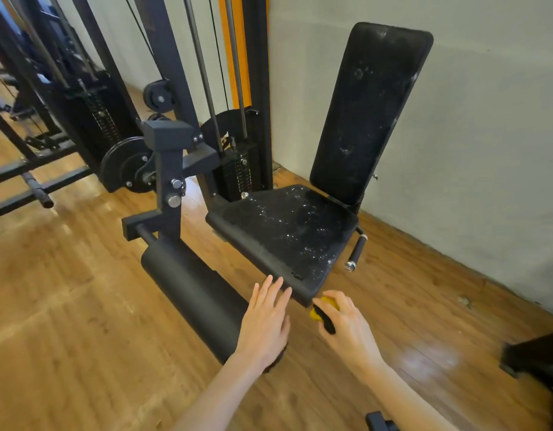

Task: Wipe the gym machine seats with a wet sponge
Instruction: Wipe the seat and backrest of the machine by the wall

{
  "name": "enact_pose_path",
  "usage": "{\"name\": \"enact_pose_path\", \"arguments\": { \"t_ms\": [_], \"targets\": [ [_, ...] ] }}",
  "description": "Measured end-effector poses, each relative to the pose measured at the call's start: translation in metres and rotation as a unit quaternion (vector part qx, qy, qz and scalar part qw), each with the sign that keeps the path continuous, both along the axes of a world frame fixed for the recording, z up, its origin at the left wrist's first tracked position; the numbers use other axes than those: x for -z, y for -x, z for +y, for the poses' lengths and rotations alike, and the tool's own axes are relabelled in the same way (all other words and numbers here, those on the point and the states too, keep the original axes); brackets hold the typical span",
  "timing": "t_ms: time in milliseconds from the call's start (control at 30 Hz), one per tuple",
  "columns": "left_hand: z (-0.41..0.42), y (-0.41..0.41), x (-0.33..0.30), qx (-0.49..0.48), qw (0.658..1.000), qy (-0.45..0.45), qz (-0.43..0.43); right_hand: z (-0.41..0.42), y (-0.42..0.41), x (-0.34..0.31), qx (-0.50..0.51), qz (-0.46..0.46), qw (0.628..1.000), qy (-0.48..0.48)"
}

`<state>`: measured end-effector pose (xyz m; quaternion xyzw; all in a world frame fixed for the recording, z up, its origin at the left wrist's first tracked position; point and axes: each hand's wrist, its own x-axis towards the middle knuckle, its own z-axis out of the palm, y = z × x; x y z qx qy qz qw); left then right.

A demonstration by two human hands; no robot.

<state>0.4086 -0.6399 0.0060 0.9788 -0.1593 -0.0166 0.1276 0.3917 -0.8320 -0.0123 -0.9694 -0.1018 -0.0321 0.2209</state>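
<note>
A black padded seat (284,234) of a leg machine fills the middle, speckled with white foam or droplets. Its upright backrest (371,110) leans against the wall and carries faint wet smears. My right hand (346,328) is shut on a yellow and black sponge (323,312), just below the seat's near corner. My left hand (266,321) is flat with fingers spread, resting on the end of the black foam leg roller (194,293) beside the seat's front edge.
The machine's black frame (166,169) and weight stack (238,172) stand behind the seat. More black gym machines (51,113) fill the far left. A pale wall (486,150) runs along the right. Wooden floor (67,306) lies around. A dark machine part (536,359) juts in at lower right.
</note>
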Motion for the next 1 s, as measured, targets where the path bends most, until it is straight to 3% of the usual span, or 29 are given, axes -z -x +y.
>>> {"name": "enact_pose_path", "arguments": {
  "t_ms": [500,1000],
  "targets": [
    [0.126,-0.081,0.006,0.134,0.989,-0.019,0.061,0.139,-0.038,0.013,0.169,0.052,0.984,-0.035],
    [0.121,-0.111,0.006,0.191,0.977,-0.035,0.091,0.153,-0.05,0.021,0.231,0.064,0.971,-0.027]
  ]
}}
